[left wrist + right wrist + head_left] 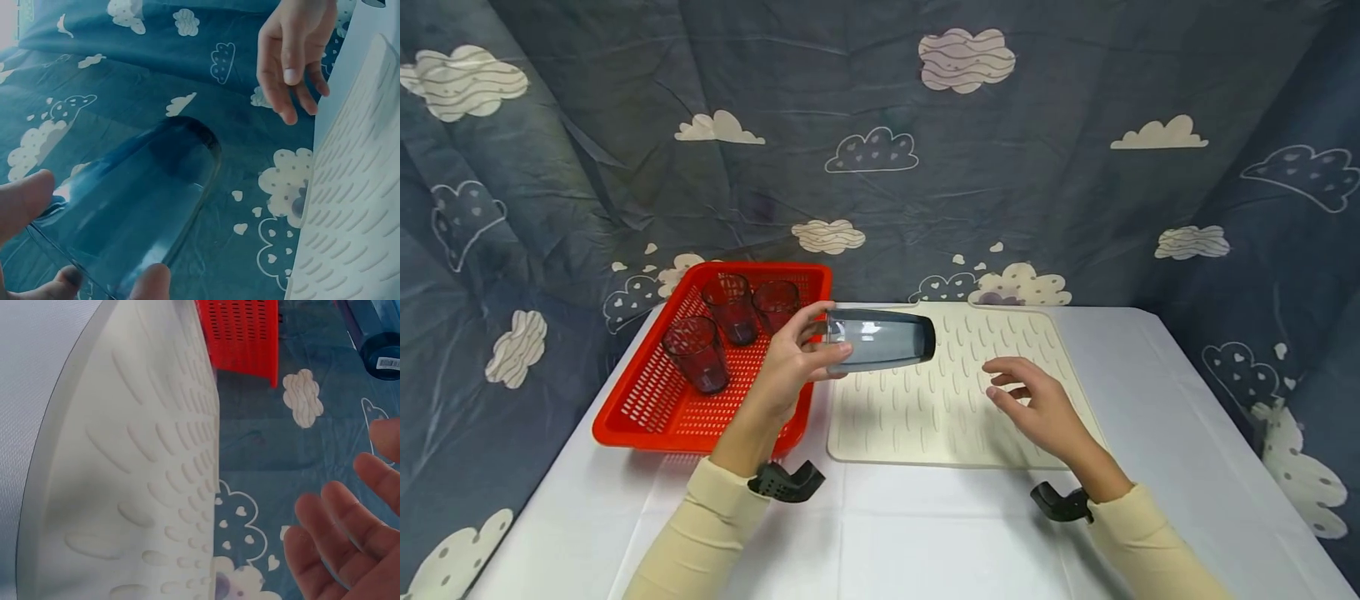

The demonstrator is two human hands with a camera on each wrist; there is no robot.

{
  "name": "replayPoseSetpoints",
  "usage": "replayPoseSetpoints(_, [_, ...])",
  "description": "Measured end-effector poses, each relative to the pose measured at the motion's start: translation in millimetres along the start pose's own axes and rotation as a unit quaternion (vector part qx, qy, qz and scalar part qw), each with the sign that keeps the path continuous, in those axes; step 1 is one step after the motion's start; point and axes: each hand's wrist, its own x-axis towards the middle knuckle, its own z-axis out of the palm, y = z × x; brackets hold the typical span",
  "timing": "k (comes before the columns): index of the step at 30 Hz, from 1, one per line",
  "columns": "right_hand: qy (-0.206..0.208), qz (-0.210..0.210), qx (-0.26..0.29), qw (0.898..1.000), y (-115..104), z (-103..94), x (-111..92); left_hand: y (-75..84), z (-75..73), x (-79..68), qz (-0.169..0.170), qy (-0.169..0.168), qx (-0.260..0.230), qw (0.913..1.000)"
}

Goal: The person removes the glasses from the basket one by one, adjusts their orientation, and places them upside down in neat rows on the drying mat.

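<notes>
A blue-tinted drinking glass (880, 338) lies sideways in the air, its dark base pointing right. My left hand (797, 354) grips it near the rim, between the red basket and the cream mat. In the left wrist view the fingers and thumb pinch the rim end of the glass (144, 187). Over the right part of the mat hovers my right hand (1033, 404), holding nothing, fingers loosely bent. The right wrist view shows this hand (356, 550) apart from the glass, whose base (382, 359) bears a barcode label.
A red plastic basket (647, 439) stands on the left of the white table (925, 533). Inside it are three tinted glasses, one nearest the front (697, 354). The cream ridged mat (955, 433) lies to its right. A dark cloud-patterned cloth (880, 208) hangs behind.
</notes>
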Motion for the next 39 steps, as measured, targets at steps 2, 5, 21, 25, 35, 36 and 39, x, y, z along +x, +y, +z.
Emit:
replayPoseSetpoints(2, [0.002, 0.005, 0.003, 1.000, -0.7, -1.1, -0.7, -2.0, 2.8, 0.0, 0.004, -0.005, 0.002, 1.0000])
replayPoseSetpoints(5, [0.001, 0.014, 0.011, 1.000, -2.7, -2.6, -1.5, -5.2, 6.9, 0.2, 0.013, -0.010, 0.006, 0.9998])
replayPoseSetpoints(21, [-0.027, 0.050, 0.053, 0.997, -2.2, -9.2, -12.7, -40.9, 39.9, 5.7, 0.032, -0.055, -0.012, 0.9979])
replayPoseSetpoints(25, [-0.032, 0.048, 0.076, 0.995, -3.3, -9.7, -13.4, -44.3, 43.5, 4.1, 0.037, -0.061, -0.009, 0.9974])
replayPoseSetpoints(35, [-0.048, 0.021, 0.203, 0.978, -9.3, -6.6, -13.0, -45.4, 45.4, 2.0, 0.048, -0.067, -0.021, 0.9964])
replayPoseSetpoints(36, [-0.048, 0.017, 0.221, 0.974, -10.4, -5.4, -12.5, -45.6, 45.7, 1.9, 0.047, -0.067, -0.023, 0.9963])
replayPoseSetpoints(39, [-0.045, 0.001, 0.263, 0.964, -14.5, -0.6, -11.3, -46.5, 46.2, 1.4, 0.046, -0.070, -0.025, 0.9961])
